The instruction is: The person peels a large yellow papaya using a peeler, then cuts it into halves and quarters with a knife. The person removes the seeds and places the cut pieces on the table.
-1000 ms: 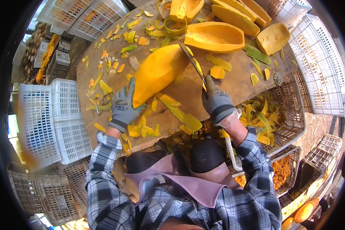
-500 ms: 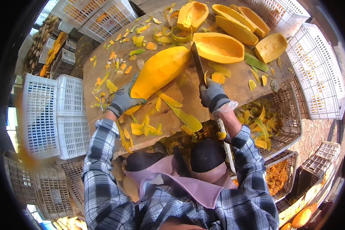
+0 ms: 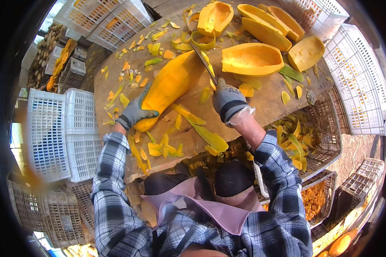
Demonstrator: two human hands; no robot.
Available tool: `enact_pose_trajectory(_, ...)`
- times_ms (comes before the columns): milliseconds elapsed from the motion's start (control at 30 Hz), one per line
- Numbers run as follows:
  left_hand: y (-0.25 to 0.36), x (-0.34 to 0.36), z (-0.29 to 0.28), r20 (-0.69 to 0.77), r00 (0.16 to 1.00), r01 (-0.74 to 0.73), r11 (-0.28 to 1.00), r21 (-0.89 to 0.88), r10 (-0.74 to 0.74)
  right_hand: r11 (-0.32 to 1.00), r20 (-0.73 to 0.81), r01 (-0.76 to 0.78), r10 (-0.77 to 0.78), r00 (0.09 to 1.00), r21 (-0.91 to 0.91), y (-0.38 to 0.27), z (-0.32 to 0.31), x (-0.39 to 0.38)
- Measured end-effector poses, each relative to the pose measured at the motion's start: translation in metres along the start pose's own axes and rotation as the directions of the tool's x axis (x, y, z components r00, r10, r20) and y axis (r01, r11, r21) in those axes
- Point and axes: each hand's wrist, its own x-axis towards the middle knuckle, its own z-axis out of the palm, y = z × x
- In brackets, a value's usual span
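Observation:
A long, peeled orange squash (image 3: 173, 81) lies slanted across the wooden table, its far end pointing up and right. My gloved left hand (image 3: 137, 110) is closed round its near end. In my gloved right hand (image 3: 228, 100) is a knife (image 3: 206, 65), its blade lying along the squash's far right side with a thin yellow paring against it. Just right of the knife rests a hollowed squash half (image 3: 251, 60). Strips of green and yellow peel (image 3: 209, 138) are scattered in front of the squash.
More hollowed squash halves (image 3: 266, 33) lie at the far right. A brown crate of peelings (image 3: 336, 143) stands below the table's right edge, above a crate of orange pulp (image 3: 314, 201). White plastic crates (image 3: 47, 132) line the left, others (image 3: 358, 81) the right.
My right hand has swung the knife leftward, from beside the hollowed half onto the squash's far end. The squash has turned slightly, its far end shifting left, with my left hand still on it.

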Motion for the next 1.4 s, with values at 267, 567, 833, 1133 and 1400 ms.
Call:
enact_pose_trajectory(267, -0.033, -0.005, -0.002, -0.037, 0.999, -0.027, 0.963, -0.267, 0.018, 0.945, 0.267, 0.209, -0.140, 0.953, -0.250, -0.056, -0.032, 0.037)
enact_pose_trajectory(567, -0.023, 0.004, -0.002, -0.115, 0.993, -0.024, 0.986, -0.164, 0.005, 0.813, 0.439, 0.229, 0.036, 0.898, -0.535, -0.037, -0.028, 0.103)
enact_pose_trajectory(833, 0.038, -0.013, 0.034, -0.304, 0.945, 0.248, 0.877, 0.412, -0.124, 0.999, 0.180, 0.035, -0.031, 0.983, -0.021, 0.064, 0.048, 0.053)
enact_pose_trajectory(1133, 0.003, -0.018, 0.010, -0.261, 0.964, 0.115, 0.974, 0.196, -0.061, 0.984, 0.057, 0.015, -0.026, 0.998, 0.176, -0.044, 0.010, 0.059)
enact_pose_trajectory(1400, 0.013, -0.016, 0.023, -0.303, 0.949, 0.185, 0.928, 0.324, -0.083, 0.692, 0.464, 0.526, -0.302, 0.833, -0.495, -0.042, -0.007, 0.118)
